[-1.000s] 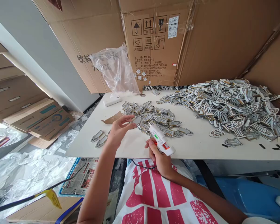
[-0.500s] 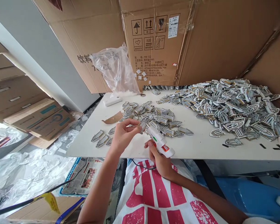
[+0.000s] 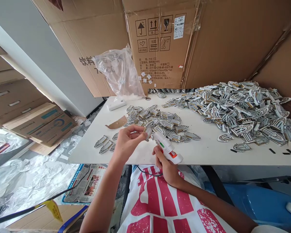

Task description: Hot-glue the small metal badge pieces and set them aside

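A person's left hand (image 3: 127,139) pinches a small pointed metal-look badge (image 3: 148,131) between thumb and fingertips, just above the near edge of a white worktop (image 3: 208,150), while the right hand (image 3: 165,163) is closed around the grip of a white glue gun (image 3: 167,147) whose nozzle meets the badge. Behind the hands, a loose spread of similar badges (image 3: 160,121) lies on the worktop, and a far larger heap (image 3: 240,110) fills its right side. A few single pieces (image 3: 104,144) lie at the left edge, near a scrap of brown card (image 3: 116,123) and a small white box (image 3: 116,104). A crumpled clear plastic bag (image 3: 120,72) stands at the back against tall cardboard cartons (image 3: 157,42) printed with handling symbols. Flattened boxes (image 3: 38,121), plastic sheeting (image 3: 21,181) and a newspaper (image 3: 86,183) cover the floor at left.
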Tool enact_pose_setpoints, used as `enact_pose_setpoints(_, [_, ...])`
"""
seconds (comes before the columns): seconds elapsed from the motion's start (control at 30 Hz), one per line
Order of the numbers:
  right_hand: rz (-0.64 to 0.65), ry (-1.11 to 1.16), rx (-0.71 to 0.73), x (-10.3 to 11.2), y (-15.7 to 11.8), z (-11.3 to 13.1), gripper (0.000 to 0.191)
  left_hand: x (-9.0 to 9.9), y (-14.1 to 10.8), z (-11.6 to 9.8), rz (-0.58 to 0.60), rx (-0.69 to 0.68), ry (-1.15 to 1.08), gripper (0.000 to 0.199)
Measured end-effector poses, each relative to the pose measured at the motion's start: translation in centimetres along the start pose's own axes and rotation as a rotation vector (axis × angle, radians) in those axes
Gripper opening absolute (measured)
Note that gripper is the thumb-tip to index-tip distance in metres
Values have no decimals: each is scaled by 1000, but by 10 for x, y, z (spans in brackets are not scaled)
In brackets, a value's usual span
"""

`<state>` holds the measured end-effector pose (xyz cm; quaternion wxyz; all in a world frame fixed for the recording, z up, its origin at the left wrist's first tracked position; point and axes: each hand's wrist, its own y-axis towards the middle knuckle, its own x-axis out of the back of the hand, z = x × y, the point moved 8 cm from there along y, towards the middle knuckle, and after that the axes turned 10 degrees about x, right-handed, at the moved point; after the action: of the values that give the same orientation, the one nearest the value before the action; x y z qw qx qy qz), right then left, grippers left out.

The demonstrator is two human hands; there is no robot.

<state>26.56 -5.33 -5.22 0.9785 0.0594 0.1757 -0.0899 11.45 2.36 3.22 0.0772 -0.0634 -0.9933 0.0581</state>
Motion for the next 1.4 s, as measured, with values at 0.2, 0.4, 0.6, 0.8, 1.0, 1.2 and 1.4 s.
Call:
enact_pose_setpoints(0.2, [0, 3, 14, 0, 0, 1, 59, -1, -3, -3, 0, -6, -3, 28])
enact_pose_setpoints(0.4, [-15, 1, 6, 1, 1, -3, 60, 0, -5, -4, -23, 0, 1, 24])
enact_pose_setpoints(0.6, [-4, -65, 21, 4, 2, -7, 53, 3, -8, -11, -122, -124, 125, 18])
enact_pose_setpoints(0.8, [34, -101, 18, 2, 3, -3, 54, -1, -25, -36, -253, -477, 374, 5])
enact_pose_setpoints(1.0, [75, -79, -6, -2, 2, -5, 49, -7, -33, -47, -283, -747, 619, 12])
enact_pose_setpoints(1.2, [63, -33, -29, -2, 3, -10, 51, -1, -21, -38, -253, -634, 520, 8])
enact_pose_setpoints(1.4, [48, 23, 12, -1, 0, -10, 52, 17, 11, -6, -182, -263, 70, 19])
